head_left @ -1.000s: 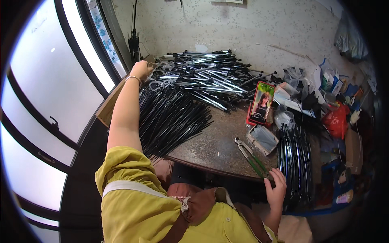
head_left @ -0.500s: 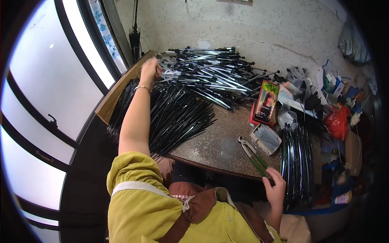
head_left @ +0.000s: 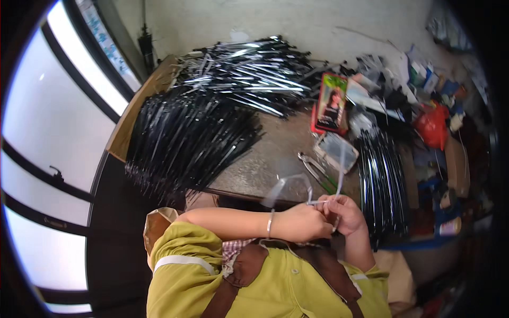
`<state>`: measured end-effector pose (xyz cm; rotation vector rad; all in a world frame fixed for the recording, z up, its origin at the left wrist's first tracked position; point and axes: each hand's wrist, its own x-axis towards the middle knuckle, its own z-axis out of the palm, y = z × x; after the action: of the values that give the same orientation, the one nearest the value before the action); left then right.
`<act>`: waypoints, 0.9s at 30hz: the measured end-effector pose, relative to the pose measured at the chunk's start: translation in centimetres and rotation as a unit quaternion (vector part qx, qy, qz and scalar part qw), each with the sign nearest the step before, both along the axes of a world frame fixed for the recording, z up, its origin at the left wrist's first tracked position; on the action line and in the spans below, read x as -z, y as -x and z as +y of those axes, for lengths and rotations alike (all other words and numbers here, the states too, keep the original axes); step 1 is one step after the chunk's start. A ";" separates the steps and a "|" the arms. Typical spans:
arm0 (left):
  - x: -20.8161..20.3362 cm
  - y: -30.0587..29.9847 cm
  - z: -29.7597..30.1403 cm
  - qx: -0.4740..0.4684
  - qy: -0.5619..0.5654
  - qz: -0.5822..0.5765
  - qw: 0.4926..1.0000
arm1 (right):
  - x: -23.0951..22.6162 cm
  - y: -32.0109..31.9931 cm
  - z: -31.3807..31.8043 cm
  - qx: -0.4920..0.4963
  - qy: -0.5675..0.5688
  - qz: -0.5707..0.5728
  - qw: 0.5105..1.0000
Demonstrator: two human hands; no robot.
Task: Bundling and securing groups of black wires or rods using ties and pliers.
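Note:
My left hand (head_left: 306, 222), with a bracelet at its wrist, is closed in front of my chest. It meets my right hand (head_left: 347, 214), whose thumb and fingers are pinched together. Between them they grip a thin, whitish translucent strip (head_left: 286, 185). One part loops out to the left over the table edge and another rises from the right hand, both blurred by motion. Just beyond the hands lie pincers (head_left: 319, 172) with green handles. Behind the pincers sits a small open box (head_left: 338, 152) of thin, greyish pieces.
Thin black rods (head_left: 191, 138) are heaped at the table's left, along a wooden board (head_left: 139, 114). Behind them are piled silvery metal rods (head_left: 254, 69). A phone (head_left: 332, 103) stands propped up near more black rods (head_left: 383, 180) and a red plastic bag (head_left: 432, 127).
My left hand has come back from the far left of the piles to my right hand, bringing the whitish strip. My right hand has left the pincers' handles and closed on the strip.

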<state>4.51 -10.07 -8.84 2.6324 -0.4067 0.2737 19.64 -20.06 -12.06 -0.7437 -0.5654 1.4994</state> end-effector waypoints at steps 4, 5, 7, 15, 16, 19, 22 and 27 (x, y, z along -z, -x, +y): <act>0.5 1.7 2.0 -0.107 0.008 0.042 0.993 | -3.9 -2.3 -2.3 0.190 -0.045 0.083 0.977; 0.9 2.2 3.2 -0.168 -0.025 0.046 0.984 | -4.9 -3.9 -3.1 0.224 -0.151 0.159 0.950; 0.7 2.2 6.2 -0.278 -0.056 -0.075 0.956 | -5.4 -7.8 -6.7 0.264 -0.307 0.243 0.881; 0.6 -3.2 3.0 -0.291 0.364 -0.391 0.794 | 0.3 -3.3 -8.3 0.117 -0.068 0.137 0.981; 1.1 -3.6 0.6 -0.182 0.478 -0.272 0.815 | -0.1 -1.7 -6.9 0.098 -0.023 0.157 0.982; 1.3 -6.8 -4.1 0.130 0.571 0.023 0.810 | -1.5 -2.2 -7.9 0.136 -0.010 0.045 0.990; 2.3 -8.8 -4.3 -0.006 0.662 -0.033 0.749 | -3.2 -5.6 -8.9 0.214 -0.043 -0.234 0.948; 4.4 -16.0 -3.5 -0.264 0.733 -0.099 0.619 | -5.8 -19.0 -9.5 0.422 0.058 -0.423 0.799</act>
<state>20.50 -13.59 -13.23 0.9697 0.4521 0.6976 38.68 -29.51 -6.21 -1.5354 -0.6585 0.3003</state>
